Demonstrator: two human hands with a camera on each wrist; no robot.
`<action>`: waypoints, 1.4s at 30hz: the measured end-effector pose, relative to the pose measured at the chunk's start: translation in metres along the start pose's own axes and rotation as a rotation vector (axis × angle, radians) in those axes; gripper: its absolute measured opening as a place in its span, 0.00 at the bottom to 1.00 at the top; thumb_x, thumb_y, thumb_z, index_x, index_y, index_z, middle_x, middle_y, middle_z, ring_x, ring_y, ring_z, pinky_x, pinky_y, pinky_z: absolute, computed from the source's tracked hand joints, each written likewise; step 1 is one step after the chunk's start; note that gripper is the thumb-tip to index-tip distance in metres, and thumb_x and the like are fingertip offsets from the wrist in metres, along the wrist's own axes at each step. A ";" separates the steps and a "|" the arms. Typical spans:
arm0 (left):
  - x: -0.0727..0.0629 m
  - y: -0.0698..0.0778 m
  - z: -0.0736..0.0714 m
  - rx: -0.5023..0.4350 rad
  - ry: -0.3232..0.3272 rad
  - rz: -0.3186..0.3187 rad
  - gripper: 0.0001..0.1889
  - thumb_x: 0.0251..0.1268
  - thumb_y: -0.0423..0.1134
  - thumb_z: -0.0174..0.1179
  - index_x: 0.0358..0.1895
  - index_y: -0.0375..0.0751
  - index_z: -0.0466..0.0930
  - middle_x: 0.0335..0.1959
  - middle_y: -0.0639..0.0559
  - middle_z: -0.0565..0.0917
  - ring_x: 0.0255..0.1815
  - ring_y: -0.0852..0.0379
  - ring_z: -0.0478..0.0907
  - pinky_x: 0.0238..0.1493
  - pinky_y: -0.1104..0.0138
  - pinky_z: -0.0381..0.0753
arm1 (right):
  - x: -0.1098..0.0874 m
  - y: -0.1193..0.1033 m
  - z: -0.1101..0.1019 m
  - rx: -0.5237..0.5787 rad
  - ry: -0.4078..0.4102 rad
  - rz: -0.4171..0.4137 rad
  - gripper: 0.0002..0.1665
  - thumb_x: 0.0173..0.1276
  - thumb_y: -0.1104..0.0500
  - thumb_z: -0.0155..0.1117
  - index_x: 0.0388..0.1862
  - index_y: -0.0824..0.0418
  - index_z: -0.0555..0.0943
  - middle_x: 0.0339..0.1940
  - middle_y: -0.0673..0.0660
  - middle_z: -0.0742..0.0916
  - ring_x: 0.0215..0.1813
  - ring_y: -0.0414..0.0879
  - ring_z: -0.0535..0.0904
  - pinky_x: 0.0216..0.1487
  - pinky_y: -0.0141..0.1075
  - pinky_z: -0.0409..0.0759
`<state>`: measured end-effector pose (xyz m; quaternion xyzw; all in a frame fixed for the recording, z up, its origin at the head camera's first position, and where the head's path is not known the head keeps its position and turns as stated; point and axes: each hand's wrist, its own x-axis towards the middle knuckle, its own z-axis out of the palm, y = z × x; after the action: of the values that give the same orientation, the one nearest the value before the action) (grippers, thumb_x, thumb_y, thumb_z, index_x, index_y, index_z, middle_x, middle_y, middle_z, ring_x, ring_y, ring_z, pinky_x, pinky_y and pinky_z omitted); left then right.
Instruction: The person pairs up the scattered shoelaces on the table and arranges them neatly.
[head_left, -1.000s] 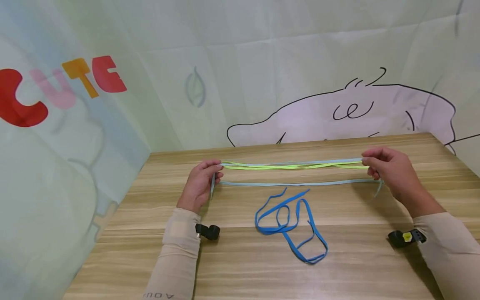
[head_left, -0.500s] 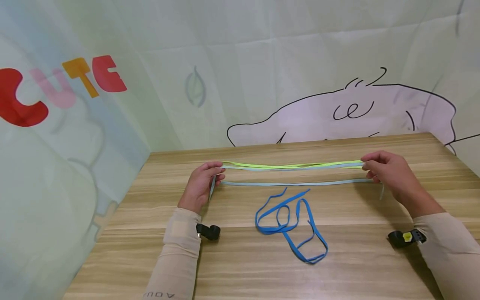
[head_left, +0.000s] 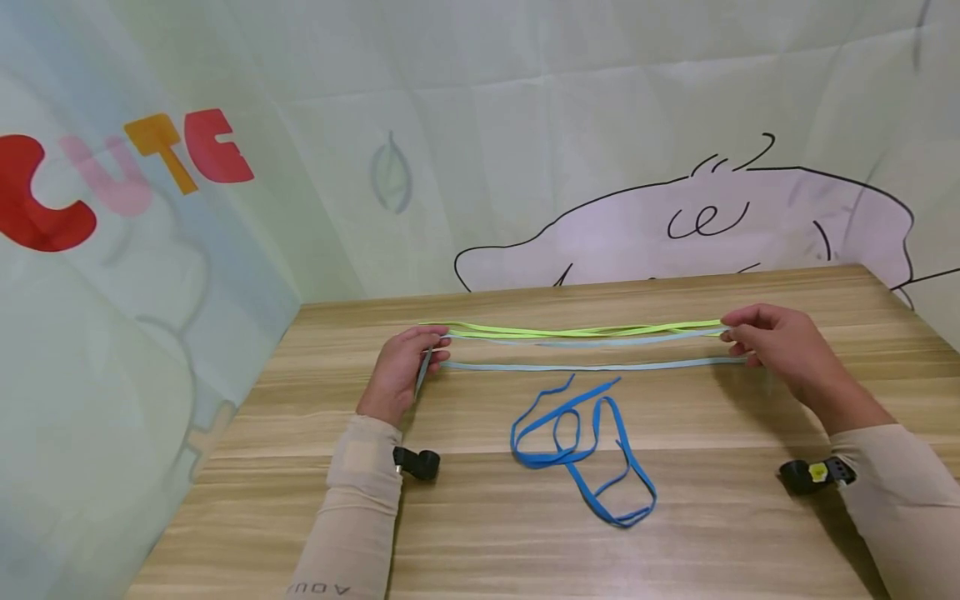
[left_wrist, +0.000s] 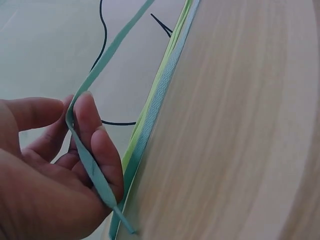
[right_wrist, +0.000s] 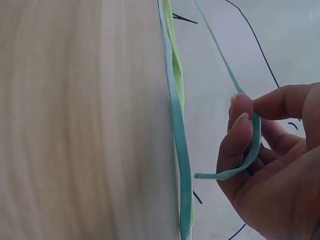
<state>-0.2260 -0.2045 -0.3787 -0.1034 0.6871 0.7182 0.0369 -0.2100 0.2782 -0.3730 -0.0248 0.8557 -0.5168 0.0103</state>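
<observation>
A light blue shoelace spans the gap between both hands, sagging slightly in the middle. My left hand pinches it near one end; in the left wrist view the lace's tail hangs down across the fingers to its narrow tip. At the other end my right hand pinches it between thumb and fingertips, and a short tail curls below. Stretched out on the table lies another light blue length. Behind it are yellow-green laces, overlapped by the held one in the head view.
A darker blue lace lies in loose loops on the wooden table, between the forearms. A printed curtain hangs behind the table's back edge. Each wrist carries a small black camera.
The held light blue lace has come down from the far side of the yellow-green laces to their near side and sags a little. Both hands have shifted only slightly, keeping their grip.
</observation>
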 end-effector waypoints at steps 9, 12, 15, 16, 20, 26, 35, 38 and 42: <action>-0.003 0.003 -0.003 0.156 0.047 0.022 0.16 0.76 0.34 0.53 0.60 0.28 0.78 0.44 0.48 0.84 0.32 0.64 0.81 0.37 0.73 0.78 | 0.002 0.005 -0.003 -0.071 -0.015 -0.002 0.17 0.79 0.61 0.52 0.58 0.72 0.74 0.41 0.47 0.87 0.36 0.34 0.82 0.35 0.36 0.82; -0.004 0.003 -0.003 0.206 0.041 0.042 0.16 0.75 0.34 0.54 0.59 0.27 0.78 0.44 0.47 0.84 0.31 0.64 0.81 0.37 0.72 0.77 | 0.002 0.006 -0.003 -0.099 -0.021 -0.015 0.16 0.78 0.62 0.52 0.57 0.73 0.75 0.42 0.53 0.87 0.36 0.34 0.81 0.34 0.36 0.81; -0.004 0.002 -0.003 0.217 0.042 0.040 0.15 0.75 0.33 0.54 0.59 0.28 0.79 0.44 0.46 0.84 0.32 0.63 0.81 0.39 0.72 0.78 | 0.001 0.006 -0.002 -0.118 -0.032 -0.024 0.16 0.76 0.64 0.52 0.56 0.74 0.75 0.43 0.58 0.86 0.36 0.35 0.80 0.34 0.36 0.81; -0.004 0.001 -0.004 0.217 0.041 0.038 0.16 0.75 0.33 0.54 0.59 0.29 0.79 0.44 0.46 0.84 0.32 0.63 0.81 0.40 0.72 0.78 | 0.001 0.006 -0.002 -0.121 -0.037 -0.023 0.16 0.76 0.64 0.52 0.56 0.74 0.75 0.43 0.58 0.86 0.36 0.35 0.80 0.35 0.36 0.81; -0.002 0.000 -0.008 0.239 0.044 0.026 0.16 0.76 0.35 0.54 0.59 0.30 0.79 0.44 0.47 0.84 0.33 0.63 0.82 0.40 0.72 0.79 | 0.001 0.005 -0.001 -0.133 -0.053 -0.015 0.16 0.76 0.64 0.52 0.57 0.73 0.75 0.43 0.60 0.86 0.36 0.37 0.80 0.35 0.37 0.81; 0.000 -0.002 -0.015 0.260 0.048 0.017 0.16 0.75 0.37 0.56 0.58 0.30 0.79 0.40 0.49 0.84 0.33 0.64 0.82 0.39 0.73 0.79 | 0.002 0.005 -0.001 -0.156 -0.068 0.001 0.17 0.76 0.64 0.52 0.57 0.73 0.75 0.43 0.61 0.85 0.37 0.39 0.80 0.35 0.37 0.81; 0.000 -0.005 -0.023 0.328 0.043 0.019 0.16 0.73 0.35 0.59 0.57 0.30 0.79 0.40 0.50 0.83 0.34 0.62 0.82 0.39 0.70 0.79 | 0.003 0.004 -0.001 -0.153 -0.102 0.024 0.18 0.76 0.63 0.54 0.58 0.74 0.74 0.41 0.61 0.84 0.37 0.42 0.79 0.35 0.37 0.81; 0.000 -0.005 -0.025 0.352 0.056 0.015 0.15 0.72 0.35 0.60 0.56 0.30 0.79 0.39 0.50 0.85 0.34 0.63 0.82 0.38 0.70 0.78 | 0.003 0.004 -0.002 -0.149 -0.121 0.029 0.19 0.76 0.61 0.56 0.58 0.74 0.74 0.37 0.58 0.83 0.36 0.42 0.77 0.34 0.36 0.81; -0.001 -0.003 -0.025 0.381 0.061 0.015 0.14 0.72 0.36 0.60 0.54 0.31 0.80 0.39 0.46 0.86 0.34 0.62 0.82 0.37 0.69 0.78 | 0.002 0.003 -0.003 -0.154 -0.155 0.037 0.20 0.74 0.60 0.59 0.57 0.73 0.75 0.36 0.56 0.83 0.36 0.43 0.77 0.35 0.36 0.80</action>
<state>-0.2221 -0.2295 -0.3828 -0.1111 0.8123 0.5718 0.0295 -0.2125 0.2823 -0.3743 -0.0496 0.8899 -0.4457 0.0838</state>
